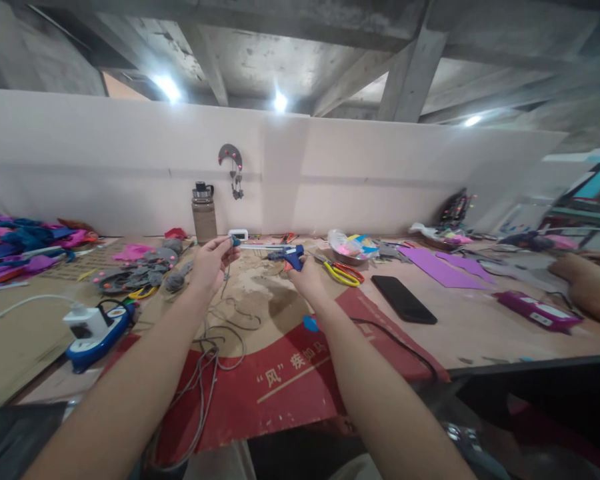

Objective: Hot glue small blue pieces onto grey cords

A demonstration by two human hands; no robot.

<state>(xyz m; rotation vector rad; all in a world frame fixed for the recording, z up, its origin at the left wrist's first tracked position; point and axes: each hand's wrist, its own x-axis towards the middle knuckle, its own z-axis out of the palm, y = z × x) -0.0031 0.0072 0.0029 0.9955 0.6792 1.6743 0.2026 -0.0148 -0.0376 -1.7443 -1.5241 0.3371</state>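
Observation:
My left hand pinches a small dark blue-grey piece between thumb and fingertips, raised over the cardboard. A thin grey cord lies in loose loops below, one strand running up toward that hand. In my right hand is a blue glue gun, its dark nozzle pointing left toward the left hand, a short gap apart. The palm covers part of its handle. Red cardboard with printed characters lies under both forearms.
Yellow-handled scissors, a black phone and purple sheets lie rightward. Leftward are a blue power strip, grey felt pieces and a bottle. Another person's hand rests at far right, near a magenta device.

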